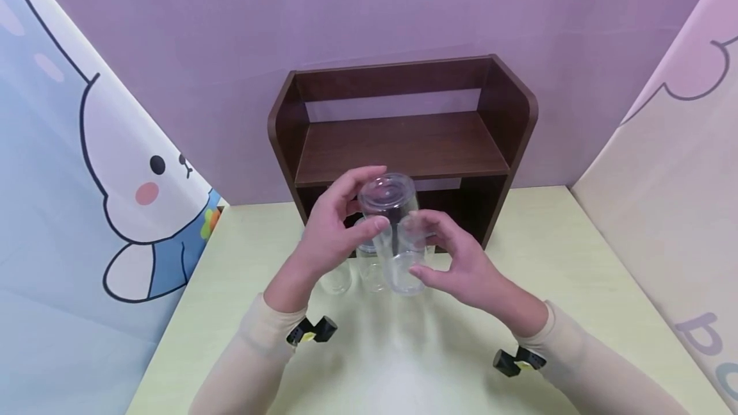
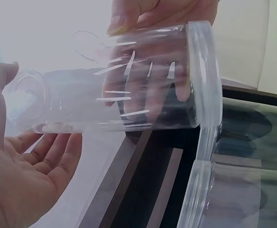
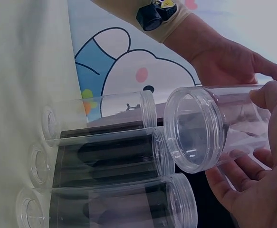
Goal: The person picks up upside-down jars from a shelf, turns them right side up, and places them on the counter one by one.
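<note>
Head view: left hand [image 1: 328,235] and right hand [image 1: 461,261] hold a clear plastic jar [image 1: 394,229] between them, above the table [image 1: 576,261], before the wooden shelf [image 1: 403,139].
Left wrist: jar [image 2: 128,80] looks light, rigid, slick; fingers loosely spread beneath, thumb touching.
Right wrist: threaded mouth [image 3: 195,128] offers purchase; the right hand cups the barrel, fingers curled. Three jars [image 3: 105,156] stand on the table.

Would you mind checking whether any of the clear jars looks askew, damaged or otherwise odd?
One clear jar is lifted off the table, tilted and held between the left hand and the right hand. The other jars look intact. No spill or damage shows.
</note>
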`<state>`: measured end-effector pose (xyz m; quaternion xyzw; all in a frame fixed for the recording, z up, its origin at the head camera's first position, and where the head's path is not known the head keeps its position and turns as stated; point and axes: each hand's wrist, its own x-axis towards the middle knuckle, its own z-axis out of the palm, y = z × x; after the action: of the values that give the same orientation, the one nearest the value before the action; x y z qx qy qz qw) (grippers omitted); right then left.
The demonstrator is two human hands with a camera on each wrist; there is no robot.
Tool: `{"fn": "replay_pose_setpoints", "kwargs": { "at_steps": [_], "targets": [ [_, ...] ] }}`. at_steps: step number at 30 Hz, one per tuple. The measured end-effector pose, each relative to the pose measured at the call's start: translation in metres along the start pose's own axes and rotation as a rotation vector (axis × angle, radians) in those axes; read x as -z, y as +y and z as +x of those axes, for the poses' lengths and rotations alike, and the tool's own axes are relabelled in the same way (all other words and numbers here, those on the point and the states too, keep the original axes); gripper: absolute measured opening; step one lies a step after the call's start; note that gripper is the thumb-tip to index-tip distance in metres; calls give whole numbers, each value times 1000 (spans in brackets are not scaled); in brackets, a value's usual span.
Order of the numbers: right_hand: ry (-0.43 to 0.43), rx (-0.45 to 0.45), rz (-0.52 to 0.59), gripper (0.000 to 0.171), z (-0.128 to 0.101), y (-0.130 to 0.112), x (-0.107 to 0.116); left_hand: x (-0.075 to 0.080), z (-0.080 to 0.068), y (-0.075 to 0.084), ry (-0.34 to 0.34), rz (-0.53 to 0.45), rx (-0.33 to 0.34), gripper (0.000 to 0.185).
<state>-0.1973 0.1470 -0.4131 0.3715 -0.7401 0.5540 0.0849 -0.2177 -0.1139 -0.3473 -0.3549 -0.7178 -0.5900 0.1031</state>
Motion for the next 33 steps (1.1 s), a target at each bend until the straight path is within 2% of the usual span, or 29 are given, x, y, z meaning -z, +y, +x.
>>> {"fn": "replay_pose_setpoints", "kwargs": {
  "at_steps": [11, 18, 25, 29, 33],
  "targets": [
    [-48, 40, -82, 77, 3, -7, 11, 16, -7, 0, -65, 15, 13, 66],
    [-124, 57, -161, 76, 6, -11, 26, 28, -14, 1, -145, 59, 23, 70],
    [-226, 33, -217, 75, 10, -16, 44, 38, -22, -1, -248, 113, 93, 78],
    [-276, 20, -255, 71, 12, -20, 52, 39, -26, -3, -288, 94, 113, 80],
    [-289, 14, -267, 68, 14, -24, 56, 39, -29, -7, -292, 55, 102, 78]
  ]
}}
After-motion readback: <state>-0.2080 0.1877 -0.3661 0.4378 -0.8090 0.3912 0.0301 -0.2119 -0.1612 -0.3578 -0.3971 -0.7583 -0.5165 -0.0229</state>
